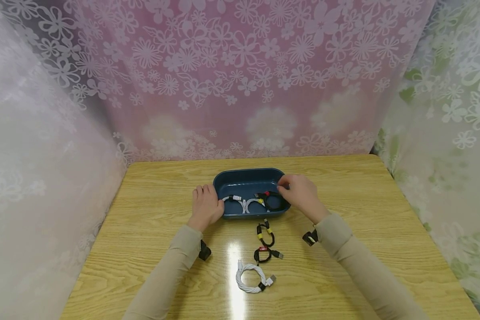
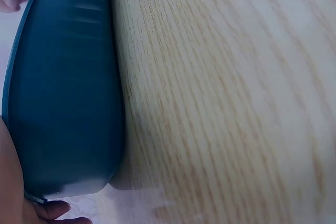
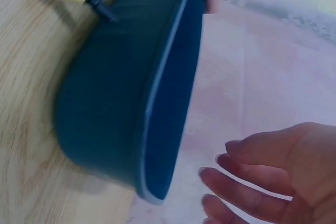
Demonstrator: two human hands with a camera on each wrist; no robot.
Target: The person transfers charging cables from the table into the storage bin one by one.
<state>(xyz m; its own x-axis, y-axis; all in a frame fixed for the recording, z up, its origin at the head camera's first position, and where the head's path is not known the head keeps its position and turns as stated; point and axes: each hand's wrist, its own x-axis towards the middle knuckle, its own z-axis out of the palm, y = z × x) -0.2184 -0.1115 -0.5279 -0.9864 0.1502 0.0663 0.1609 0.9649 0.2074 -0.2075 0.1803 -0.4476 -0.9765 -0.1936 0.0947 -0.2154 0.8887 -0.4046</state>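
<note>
A dark blue oblong bin [image 1: 246,178] stands on the table. My left hand [image 1: 207,206] grips its left end, thumb at the near corner. Above the bin's right end is my right hand [image 1: 300,195]; in the right wrist view its fingers [image 3: 247,190] are loosely bent, with nothing between them, apart from the rim. Inside the bin lie a white coiled cable [image 1: 226,198] at left, another white cable [image 1: 249,204] with a yellow tie, and a black coiled cable [image 1: 275,208] with red at right. The left wrist view shows mostly the bin's near outer wall [image 2: 68,93].
In front of the bin, a black cable [image 1: 273,240] with yellow ties, a smaller black cable [image 1: 256,256] with a red tie and a white coiled cable [image 1: 244,288] lie in a column on the wooden table [image 1: 152,249]. Flowered curtains [image 1: 240,106] enclose the back and sides.
</note>
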